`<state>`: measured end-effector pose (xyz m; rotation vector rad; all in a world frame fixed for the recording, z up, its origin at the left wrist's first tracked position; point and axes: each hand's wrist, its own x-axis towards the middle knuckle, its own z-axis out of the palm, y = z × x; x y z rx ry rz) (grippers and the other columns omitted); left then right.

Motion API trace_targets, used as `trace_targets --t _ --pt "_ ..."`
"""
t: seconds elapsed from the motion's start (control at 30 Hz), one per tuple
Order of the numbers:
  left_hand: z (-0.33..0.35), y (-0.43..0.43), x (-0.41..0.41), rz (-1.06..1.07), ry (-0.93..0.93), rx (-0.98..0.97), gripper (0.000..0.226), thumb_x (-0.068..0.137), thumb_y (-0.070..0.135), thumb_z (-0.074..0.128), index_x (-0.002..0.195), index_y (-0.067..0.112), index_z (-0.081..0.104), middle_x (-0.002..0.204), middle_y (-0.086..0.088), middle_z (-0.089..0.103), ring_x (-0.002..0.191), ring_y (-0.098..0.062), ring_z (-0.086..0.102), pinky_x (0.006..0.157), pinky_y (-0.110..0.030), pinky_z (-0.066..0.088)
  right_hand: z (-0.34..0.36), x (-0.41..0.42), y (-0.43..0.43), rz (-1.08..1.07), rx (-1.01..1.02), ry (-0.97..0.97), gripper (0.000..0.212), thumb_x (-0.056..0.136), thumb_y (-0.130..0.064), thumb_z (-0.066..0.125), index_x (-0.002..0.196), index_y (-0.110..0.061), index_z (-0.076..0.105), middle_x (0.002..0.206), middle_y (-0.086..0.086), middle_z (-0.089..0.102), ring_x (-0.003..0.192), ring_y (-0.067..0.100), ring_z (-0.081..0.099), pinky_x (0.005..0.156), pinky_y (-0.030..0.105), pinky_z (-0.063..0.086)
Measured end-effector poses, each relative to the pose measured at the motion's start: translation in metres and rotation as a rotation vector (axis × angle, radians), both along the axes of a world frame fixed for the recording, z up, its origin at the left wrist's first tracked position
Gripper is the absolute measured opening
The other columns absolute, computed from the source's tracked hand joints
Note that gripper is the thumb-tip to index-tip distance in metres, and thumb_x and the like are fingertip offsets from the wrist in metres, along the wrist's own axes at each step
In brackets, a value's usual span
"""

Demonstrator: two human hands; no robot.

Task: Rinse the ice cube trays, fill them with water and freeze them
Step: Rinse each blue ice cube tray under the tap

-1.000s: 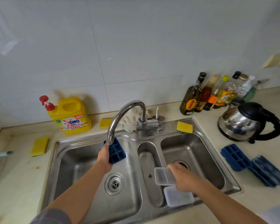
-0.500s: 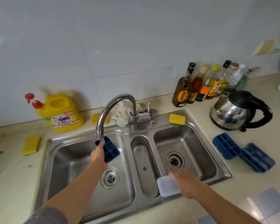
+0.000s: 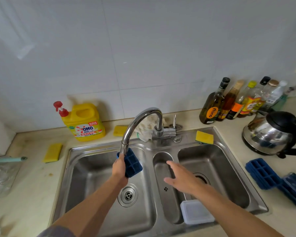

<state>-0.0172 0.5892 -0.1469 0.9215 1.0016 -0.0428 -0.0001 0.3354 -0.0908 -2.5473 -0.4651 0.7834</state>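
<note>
We are recording the left hand (image 3: 120,169) clasping one end of a blue ice cube tray (image 3: 132,164) and holding it tilted directly beneath the spout of the faucet (image 3: 140,120), compartments facing us. No stream is showing. Just right of the spout, the right hand (image 3: 181,178) is hovering empty above the sink (image 3: 220,139), fingers straight and spread.

We are judging the rinse as about to begin. The free hand is best going to the lever (image 3: 174,119) right of the faucet and opening it gently. The left hand is best angling the tray low under the spout so that water is sweeping through every compartment and draining off, not splashing over the rim.

Counting from left of the faucet to right of it, we are finding:
- one yellow sponge (image 3: 52,152) far left
- one detergent jug (image 3: 83,122) left
- a second sponge (image 3: 120,130) just left and behind
- one cloth (image 3: 145,129) behind
- one clear plastic container (image 3: 196,212) in front and right, on the sink edge
- a third sponge (image 3: 204,137) right
- at least six bottles (image 3: 229,103) further right
- one kettle (image 3: 272,134) beyond those

Far right, spare trays (image 3: 261,173) are lying in two blue piles. We are unable to tell how many are in each. Only one tray is in hand.
</note>
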Motion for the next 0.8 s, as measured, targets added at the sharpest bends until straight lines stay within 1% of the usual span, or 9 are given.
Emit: trace_targets --t 0.07,0.17,0.23,0.37,0.47,0.57,0.67,0.73,0.8 --pt "0.001 0.002 -0.002 -0.001 -0.036 -0.057 0.048 0.098 0.048 0.060 0.131 0.013 0.057 0.106 -0.013 0.072 0.094 -0.034 0.072 0.080 -0.049 0.059 0.006 0.003 0.030 -0.051 0.109 0.071 0.070 0.097 -0.046 0.060 0.157 -0.022 0.032 0.152 0.004 0.049 0.135 0.019 0.051 0.109 0.035 0.043" --pt "0.004 0.006 -0.006 -0.036 -0.097 -0.191 0.071 0.101 0.056 0.050 0.137 -0.005 0.047 0.073 -0.012 0.073 0.064 -0.031 0.071 0.064 -0.037 0.057 0.010 0.002 0.070 -0.101 0.202 0.176 0.055 0.098 -0.050 0.057 0.143 -0.021 0.048 0.131 0.002 0.064 0.115 0.018 0.064 0.099 0.037 0.052" --pt "0.005 0.010 -0.009 -0.028 -0.092 -0.214 0.064 0.102 0.060 0.041 0.126 0.003 0.059 0.082 -0.014 0.078 0.073 -0.032 0.076 0.062 -0.037 0.059 0.009 -0.002 0.092 -0.204 0.312 0.322 0.042 0.098 -0.046 0.058 0.132 -0.023 0.053 0.118 -0.001 0.068 0.099 0.018 0.071 0.092 0.040 0.060" --pt "0.004 0.013 -0.012 -0.026 -0.108 -0.194 0.062 0.105 0.059 0.032 0.118 0.009 0.066 0.105 -0.019 0.075 0.095 -0.035 0.071 0.081 -0.041 0.057 0.005 -0.002 0.118 -0.359 0.440 0.454 0.024 0.101 -0.023 0.058 0.122 -0.015 0.063 0.103 0.011 0.074 0.076 0.019 0.071 0.085 0.043 0.061" --pt "0.006 0.022 -0.016 -0.070 -0.112 -0.176 0.050 0.108 0.047 0.034 0.122 0.010 0.064 0.110 -0.017 0.075 0.103 -0.033 0.070 0.081 -0.041 0.055 0.004 0.008 0.125 -0.368 0.425 0.372 0.018 0.099 -0.013 0.056 0.113 -0.010 0.068 0.098 0.018 0.074 0.072 0.018 0.068 0.080 0.042 0.062" --pt "0.004 0.031 -0.018 -0.116 -0.119 -0.092 0.031 0.105 0.022 0.043 0.127 0.006 0.059 0.118 -0.020 0.068 0.109 -0.036 0.067 0.090 -0.047 0.056 0.009 0.023 0.123 -0.330 0.397 0.246 0.017 0.099 -0.010 0.053 0.104 -0.007 0.069 0.098 0.021 0.072 0.072 0.019 0.066 0.072 0.034 0.061" --pt "0.007 0.030 -0.019 -0.195 -0.136 -0.008 0.027 0.101 0.008 0.044 0.126 0.012 0.053 0.120 -0.022 0.065 0.110 -0.039 0.067 0.095 -0.049 0.056 0.016 0.032 0.120 -0.242 0.371 0.145 0.016 0.099 -0.012 0.054 0.103 -0.007 0.069 0.095 0.016 0.072 0.074 0.021 0.069 0.071 0.037 0.061" --pt "0.009 0.027 -0.016 -0.176 -0.143 -0.041 0.028 0.102 0.004 0.038 0.124 0.014 0.053 0.120 -0.024 0.067 0.109 -0.039 0.068 0.092 -0.049 0.058 0.019 0.037 0.120 -0.132 0.330 0.069 0.016 0.099 -0.015 0.055 0.100 -0.008 0.069 0.090 0.011 0.072 0.078 0.023 0.070 0.074 0.042 0.060" --pt "0.013 0.024 -0.015 -0.124 -0.130 -0.077 0.029 0.102 0.003 0.035 0.122 0.009 0.055 0.114 -0.024 0.071 0.105 -0.036 0.071 0.080 -0.043 0.062 0.019 0.041 0.122 -0.045 0.320 0.009 0.017 0.099 -0.017 0.055 0.096 -0.007 0.069 0.083 0.007 0.069 0.072 0.018 0.064 0.074 0.043 0.056"
